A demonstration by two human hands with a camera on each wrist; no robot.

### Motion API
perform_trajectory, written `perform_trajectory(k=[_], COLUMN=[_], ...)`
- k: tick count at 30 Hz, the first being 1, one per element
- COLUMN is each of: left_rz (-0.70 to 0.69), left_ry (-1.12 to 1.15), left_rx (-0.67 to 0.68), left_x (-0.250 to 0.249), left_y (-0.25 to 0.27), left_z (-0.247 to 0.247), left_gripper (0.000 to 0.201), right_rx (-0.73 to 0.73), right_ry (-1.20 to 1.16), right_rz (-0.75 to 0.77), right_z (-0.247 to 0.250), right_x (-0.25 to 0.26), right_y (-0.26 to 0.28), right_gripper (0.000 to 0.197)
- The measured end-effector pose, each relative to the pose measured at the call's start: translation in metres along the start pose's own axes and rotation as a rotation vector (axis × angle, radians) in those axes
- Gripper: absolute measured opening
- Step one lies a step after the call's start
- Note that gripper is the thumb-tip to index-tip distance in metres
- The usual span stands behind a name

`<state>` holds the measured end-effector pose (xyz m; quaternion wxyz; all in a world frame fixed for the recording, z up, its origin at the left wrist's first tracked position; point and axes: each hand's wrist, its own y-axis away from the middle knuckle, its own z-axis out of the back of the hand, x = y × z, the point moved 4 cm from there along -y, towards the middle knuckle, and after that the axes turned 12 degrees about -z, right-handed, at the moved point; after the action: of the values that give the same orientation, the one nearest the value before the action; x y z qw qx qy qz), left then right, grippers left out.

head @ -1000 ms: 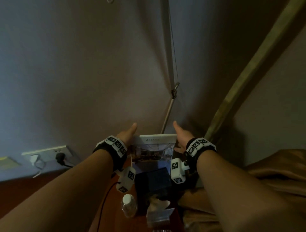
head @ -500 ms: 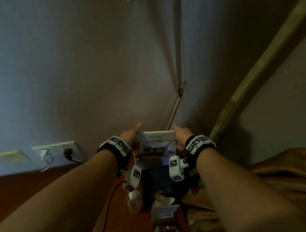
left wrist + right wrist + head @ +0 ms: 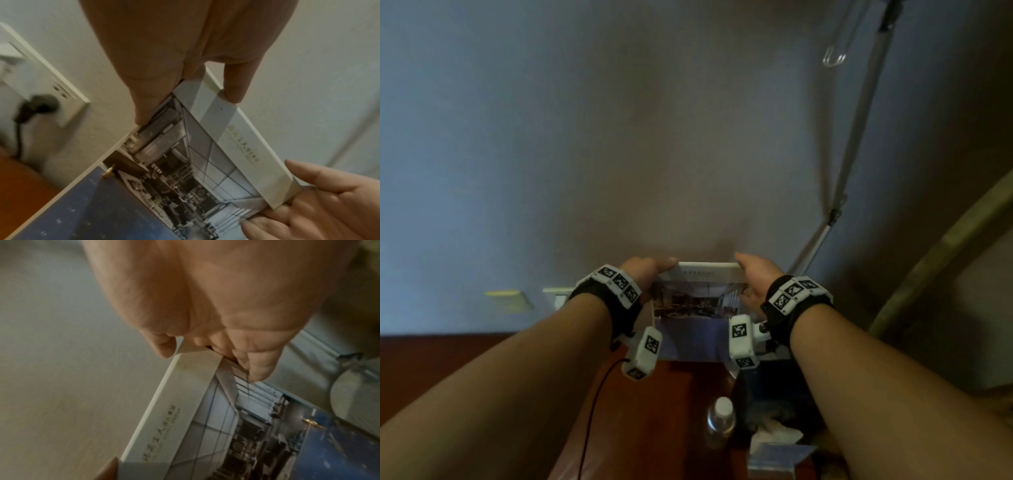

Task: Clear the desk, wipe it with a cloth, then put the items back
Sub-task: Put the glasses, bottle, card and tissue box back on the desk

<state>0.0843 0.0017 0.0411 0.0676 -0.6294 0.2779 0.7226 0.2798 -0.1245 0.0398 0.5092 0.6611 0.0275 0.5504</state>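
both hands on the calendar, one per top corner. left hand pinches the top-left corner: thumb over the white top edge, fingers on the printed face. right hand pinches the top-right corner the same way, thumb on the top edge, fingers curled onto the face. both grasping, neither released.

calendar stands upright and a bit tilted back, close to the wall, over the back of the desk. cannot tell if its bottom edge touches the desk or hangs just above it; the wrist cameras cover that edge. white band across the top with small printed text, blurred, not readable. below that a photo of a building interior, then a dark blue panel at the bottom. small gold fitting where photo meets blue panel.

desk is reddish-brown wood. on it, nearer the person than the calendar: clear bottle with a white cap, upright; a dark box just right of the bottle; white tissue sticking up near the box's front. black cable runs across the desk left of the bottle.

wall socket left of the calendar, black plug in it. yellowish plate on the wall further left. thin metal rod leans along the wall on the right, clear hook near its top. brown fabric at the far right edge.
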Motion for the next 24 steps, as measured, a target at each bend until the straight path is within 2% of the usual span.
perform_trajectory(k=[2, 3, 6, 7, 8, 11, 13, 15, 17, 20, 22, 24], left_rz=[0.02, 0.017, 0.006, 0.014, 0.039, 0.025, 0.03, 0.064, 0.098, 0.156, 0.17, 0.236], left_ry=[0.001, 0.015, -0.088, -0.11, -0.131, -0.159, -0.184, -0.185, -0.071, 0.115, 0.187, 0.275], left_rx=[-0.019, -0.02, -0.021, -0.006, 0.011, 0.026, 0.061, 0.07, 0.068, 0.114, 0.131, 0.134], left_x=[0.006, 0.01, 0.05, 0.069, 0.078, 0.067, 0.072, 0.081, 0.081, 0.074, 0.082, 0.092], left_y=[0.002, 0.0, -0.036, -0.054, -0.06, -0.031, -0.03, -0.037, -0.036, -0.021, -0.024, -0.028], left_z=[0.022, 0.032, 0.059, 0.066, 0.069, 0.07, 0.07, 0.07, 0.069, 0.063, 0.066, 0.074], left_gripper=[0.027, 0.037, 0.1, 0.105, 0.098, 0.078, 0.065, 0.07, 0.068, 0.049, 0.047, 0.056], right_rx=[0.028, 0.039, 0.041, 0.036, 0.041, 0.01, -0.012, -0.027, -0.034, -0.026, -0.021, -0.016], right_ry=[-0.016, -0.024, -0.027, -0.029, -0.033, -0.005, -0.011, -0.028, -0.042, -0.065, -0.051, -0.073], right_rz=[-0.011, -0.019, -0.047, -0.054, -0.054, -0.075, -0.093, -0.092, -0.075, -0.054, -0.066, -0.071], right_z=[-0.024, -0.035, -0.059, -0.064, -0.067, -0.074, -0.075, -0.074, -0.071, -0.069, -0.067, -0.065], right_x=[-0.005, -0.009, -0.023, -0.028, -0.031, -0.045, -0.052, -0.056, -0.059, -0.06, -0.062, -0.066], right_y=[-0.004, -0.009, -0.022, -0.024, -0.027, -0.037, -0.04, -0.046, -0.053, -0.058, -0.06, -0.065], right_gripper=[0.03, 0.029, 0.027, 0.026, 0.026, 0.028, 0.028, 0.029, 0.035, 0.044, 0.066, 0.101])
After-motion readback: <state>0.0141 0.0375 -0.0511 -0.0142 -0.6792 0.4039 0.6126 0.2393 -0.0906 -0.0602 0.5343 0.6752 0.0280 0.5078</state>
